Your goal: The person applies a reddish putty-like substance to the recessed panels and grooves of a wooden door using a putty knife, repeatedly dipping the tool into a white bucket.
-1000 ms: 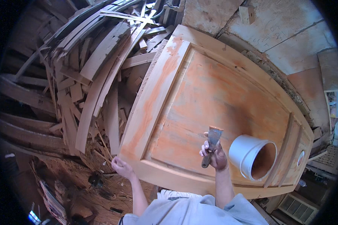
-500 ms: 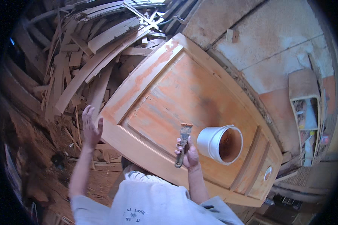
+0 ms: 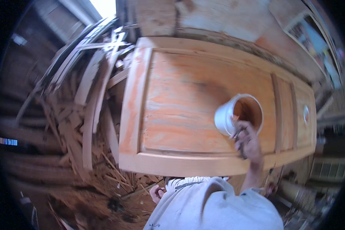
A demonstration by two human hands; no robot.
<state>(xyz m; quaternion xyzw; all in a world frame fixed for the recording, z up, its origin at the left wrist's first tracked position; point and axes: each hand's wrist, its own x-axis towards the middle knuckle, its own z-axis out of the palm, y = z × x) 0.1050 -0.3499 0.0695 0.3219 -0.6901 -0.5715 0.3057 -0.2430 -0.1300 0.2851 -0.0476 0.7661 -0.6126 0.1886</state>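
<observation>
1. Lying flat just beyond the right hand (image 3: pixel 248 141): a long panelled wooden door (image 3: pixel 188 103), coated in orange-brown stain, with streaks showing across the big panel and a paler raised frame running round it.
2. Sitting on the door, touching the right hand's far side: a white plastic bucket (image 3: pixel 227 117), tilted so its mouth is showing, inside stained rusty brown.
3. Gripping a brush handle (image 3: pixel 239 135) in the right hand, fingers curled tight around it, the dark handle blurred and the bristles reaching into the bucket's mouth; how deep, not possible to tell.
4. Hanging low at the near edge, well apart from the door: the left hand (image 3: pixel 157 193), fingers loosely curled, holding nothing visible, partly hidden by the pale shirt (image 3: pixel 218 207).
5. Piling up far to the left of both hands: a heap of scrap planks (image 3: pixel 88 96) and splintered offcuts, crowding that side of the door.
6. Showing beyond the bucket, toward the door's right end: a small oval cut-out (image 3: pixel 306 114).
</observation>
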